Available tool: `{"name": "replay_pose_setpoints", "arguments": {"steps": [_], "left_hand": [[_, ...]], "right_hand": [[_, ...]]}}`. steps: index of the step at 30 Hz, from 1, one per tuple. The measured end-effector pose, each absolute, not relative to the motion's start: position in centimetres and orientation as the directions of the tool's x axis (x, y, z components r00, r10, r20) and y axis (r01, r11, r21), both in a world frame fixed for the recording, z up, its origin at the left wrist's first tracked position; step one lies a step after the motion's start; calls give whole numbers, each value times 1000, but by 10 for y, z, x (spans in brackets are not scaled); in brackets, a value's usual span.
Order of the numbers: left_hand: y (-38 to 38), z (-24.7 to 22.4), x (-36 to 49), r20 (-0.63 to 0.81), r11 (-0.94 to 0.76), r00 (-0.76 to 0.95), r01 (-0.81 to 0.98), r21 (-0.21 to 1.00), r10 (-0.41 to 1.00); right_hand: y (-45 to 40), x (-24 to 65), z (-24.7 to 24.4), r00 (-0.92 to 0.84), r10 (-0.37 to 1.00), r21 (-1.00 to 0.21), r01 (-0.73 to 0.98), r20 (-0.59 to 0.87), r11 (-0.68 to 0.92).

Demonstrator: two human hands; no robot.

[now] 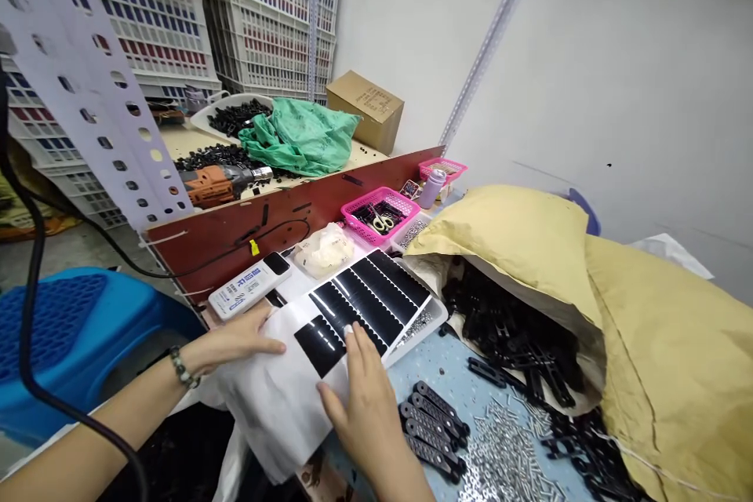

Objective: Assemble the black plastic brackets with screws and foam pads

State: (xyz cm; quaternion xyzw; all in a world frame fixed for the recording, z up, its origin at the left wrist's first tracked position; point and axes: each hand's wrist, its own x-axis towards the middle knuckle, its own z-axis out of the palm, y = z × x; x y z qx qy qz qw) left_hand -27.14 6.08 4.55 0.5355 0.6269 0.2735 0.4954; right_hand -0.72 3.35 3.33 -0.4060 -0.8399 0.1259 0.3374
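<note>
A white backing sheet carries rows of glossy black stickers with scalloped edges; part of it is bare. My left hand, with a beaded bracelet at the wrist, grips the sheet's left edge, thumb on top. Over the sheet's lower right side lies my right hand, open, fingertips on the black stickers and thumb apart. Beneath the sheet's right end is a white tray of small metal parts. Several black textured handle-like pieces lie in a row to the right of my right hand.
Loose silver screws cover the blue tabletop. A yellow sack spills black parts. Behind are a pink basket with scissors, a white box-shaped device and a red board. A black cable hangs at left.
</note>
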Motion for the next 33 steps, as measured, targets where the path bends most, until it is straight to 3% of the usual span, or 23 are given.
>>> {"name": "replay_pose_setpoints", "arguments": {"steps": [4, 13, 19, 24, 28, 31, 33], "left_hand": [[57, 53, -263, -427, 450, 439, 57, 891, 791], [74, 42, -231, -285, 386, 411, -188, 903, 866], [76, 47, -227, -310, 376, 377, -112, 920, 873], [74, 53, -234, -320, 346, 404, 10, 938, 857], [81, 57, -247, -326, 306, 381, 115, 945, 865], [75, 60, -253, -243, 182, 187, 292, 939, 952], [62, 64, -249, -14, 53, -86, 460, 886, 996]], "right_hand": [[48, -37, 24, -518, 789, -393, 684, 331, 614], [62, -32, 43, -472, 840, -443, 714, 268, 542], [71, -34, 67, -379, 913, -520, 755, 151, 400], [88, -46, 66, -391, 900, -388, 812, 194, 436], [118, -38, 57, -302, 912, -551, 727, 277, 409], [136, -19, 59, -187, 919, -648, 660, 347, 379], [137, -6, 66, -134, 906, -641, 665, 402, 383]]}}
